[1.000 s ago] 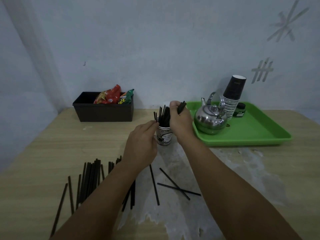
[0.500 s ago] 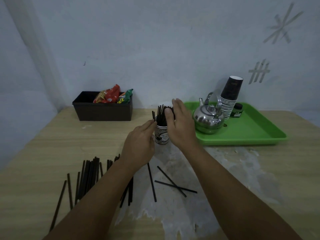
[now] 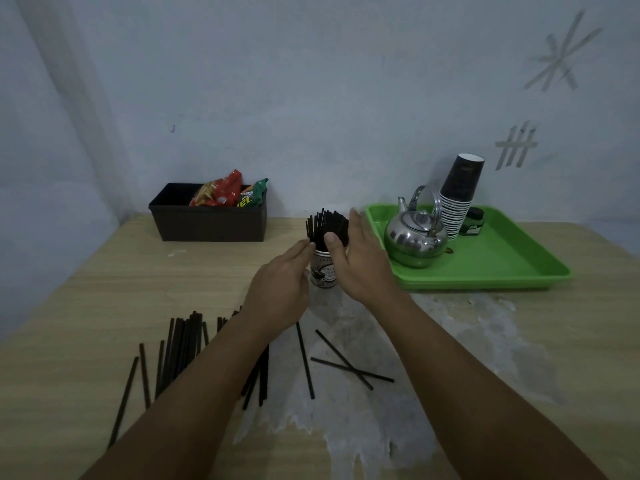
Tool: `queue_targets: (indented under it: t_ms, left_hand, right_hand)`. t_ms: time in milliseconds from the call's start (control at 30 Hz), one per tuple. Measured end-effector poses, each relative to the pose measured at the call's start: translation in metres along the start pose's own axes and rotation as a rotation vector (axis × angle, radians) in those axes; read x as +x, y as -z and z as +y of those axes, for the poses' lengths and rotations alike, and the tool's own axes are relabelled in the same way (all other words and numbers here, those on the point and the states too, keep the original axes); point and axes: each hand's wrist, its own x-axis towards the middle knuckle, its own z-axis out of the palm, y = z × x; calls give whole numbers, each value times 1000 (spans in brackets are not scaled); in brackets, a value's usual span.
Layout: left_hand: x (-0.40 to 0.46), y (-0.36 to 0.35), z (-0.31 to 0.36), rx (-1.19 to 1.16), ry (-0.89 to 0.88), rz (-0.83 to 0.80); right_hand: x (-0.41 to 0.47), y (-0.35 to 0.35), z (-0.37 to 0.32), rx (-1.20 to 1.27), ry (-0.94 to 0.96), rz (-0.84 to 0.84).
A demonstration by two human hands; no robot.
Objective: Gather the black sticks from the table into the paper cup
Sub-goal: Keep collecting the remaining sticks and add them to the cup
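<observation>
A white printed paper cup point(image 3: 323, 271) stands upright mid-table with a bundle of black sticks point(image 3: 329, 226) poking out of its top. My left hand point(image 3: 280, 285) rests against the cup's left side, fingers reaching its rim. My right hand point(image 3: 360, 261) is flat and spread at the cup's right side, fingers apart, thumb by the sticks, holding nothing. Several black sticks point(image 3: 180, 344) lie in a loose pile on the table at the near left. Three more loose sticks point(image 3: 343, 362) lie between my forearms, two of them crossed.
A dark box point(image 3: 207, 223) with snack packets stands at the back left. A green tray point(image 3: 502, 261) at the right carries a steel kettle point(image 3: 415, 237), a stack of paper cups point(image 3: 457, 199) and a small jar. A pale worn patch covers the table's middle.
My right hand let go of the sticks it held above the cup and now stands spread beside it. The bundle in the cup looks fuller. My left hand stayed at the cup.
</observation>
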Motion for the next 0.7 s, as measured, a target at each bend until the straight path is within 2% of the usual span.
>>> queue_targets:
  t_ms: [133,267,333,433,600,700]
  left_hand:
    - [0,4,0,-38,14,-16]
    - [-7,14,1,-102,86,-1]
    - [-14,22,2,-85,117,20]
    - [-30,33,4,-67,186,10]
    - [-66,47,2,-37,251,-32]
    - [-86,58,-3,37,314,8]
  right_hand:
    - [-1,1,2,25,24,59]
    - [-16,8,-6,157,47,310]
    - [-28,12,-7,150,66,360]
    - [-53,18,-7,140,2,236]
    - [-98,29,-5,-60,-195,-228]
    - [-123,36,-6,-115,-231,-359]
